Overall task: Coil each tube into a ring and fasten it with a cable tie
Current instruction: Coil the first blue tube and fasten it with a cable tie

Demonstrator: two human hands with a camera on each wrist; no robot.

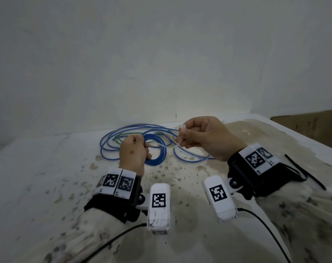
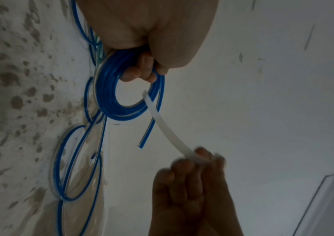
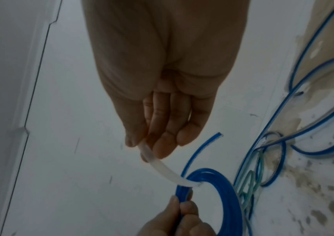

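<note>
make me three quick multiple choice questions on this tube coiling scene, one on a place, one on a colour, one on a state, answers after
1. Where is the tip of the white cable tie?
A. flat on the table
B. poked through the middle of the blue coil
C. in the left hand's palm

2. What colour is the thin tube tangled among the loose blue tubing on the table?
A. red
B. yellow
C. green

3. What state is the cable tie in?
A. threaded through the coil but not yet closed into a loop
B. locked tight round the coil
C. cut in two

Answers:
1. B, the left wrist view shows the tip inside the ring.
2. C, a green strand lies among the blue loops.
3. A, the right hand pinches one end, the other end is free, and the left hand grips the coil.
</note>
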